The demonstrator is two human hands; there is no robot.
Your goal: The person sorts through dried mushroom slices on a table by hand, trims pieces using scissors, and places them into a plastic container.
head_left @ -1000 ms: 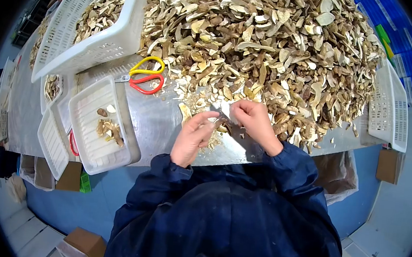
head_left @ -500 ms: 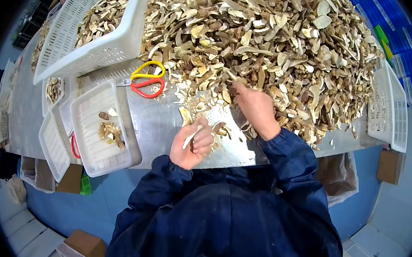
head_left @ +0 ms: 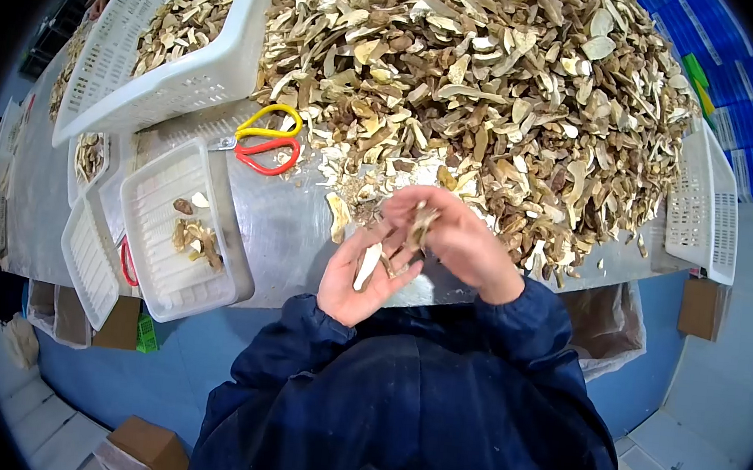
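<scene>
My left hand [head_left: 349,291] is turned palm up near the table's front edge, cradling a pale dried mushroom slice [head_left: 368,267]. My right hand [head_left: 469,248] meets it from the right, with brownish mushroom slices [head_left: 422,224] at its fingers. Motion blurs those slices, so their number cannot be told. Beyond both hands rises a big pile of dried mushroom slices [head_left: 496,93], with small crumbs along its near edge. One yellowish slice [head_left: 338,215] lies on the metal table [head_left: 290,254], left of my hands.
Scissors [head_left: 267,156] with yellow and red handles lie left of the pile. A white tray [head_left: 230,292] holds a few slices. Behind it stands a white basket [head_left: 151,94] containing more slices. Another white basket [head_left: 703,205] is at the right, near stacked blue crates [head_left: 747,97].
My right hand has come away from the pile, back toward my left hand, bringing slices with it. My left hand has opened its fingers somewhat around the pale slice.
</scene>
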